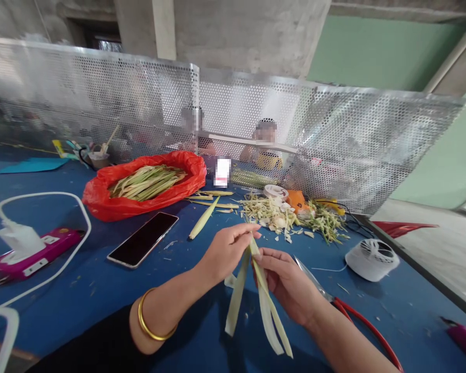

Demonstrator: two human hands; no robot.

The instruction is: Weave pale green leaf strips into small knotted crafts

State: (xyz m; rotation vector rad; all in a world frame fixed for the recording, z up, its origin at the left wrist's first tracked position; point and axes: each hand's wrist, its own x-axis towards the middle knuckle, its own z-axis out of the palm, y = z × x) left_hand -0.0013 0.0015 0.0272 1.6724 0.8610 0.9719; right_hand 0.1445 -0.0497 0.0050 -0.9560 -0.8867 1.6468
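Several long, pale green leaf strips (263,305) hang down between my hands, their loose ends spread over the blue tabletop (202,316). My left hand (231,248), above a gold bangle, pinches the strips near their top. Just below that, the thumb and fingers of my right hand (285,274) are closed on the same strips. Partly hidden behind my right forearm lie red-handled scissors (344,308) with their blades pointing away. A small pale scrap (230,281) rests under the strips. One whole pale leaf piece (204,220) lies beyond my left hand.
A red plastic bag (145,210) holds long green stalks. Nearby are a phone (143,239), a magenta power strip (34,256) with white cable, leaf scraps (274,212) and a white string spool (373,259). A perforated metal screen (241,103) stands behind; two people sit beyond it.
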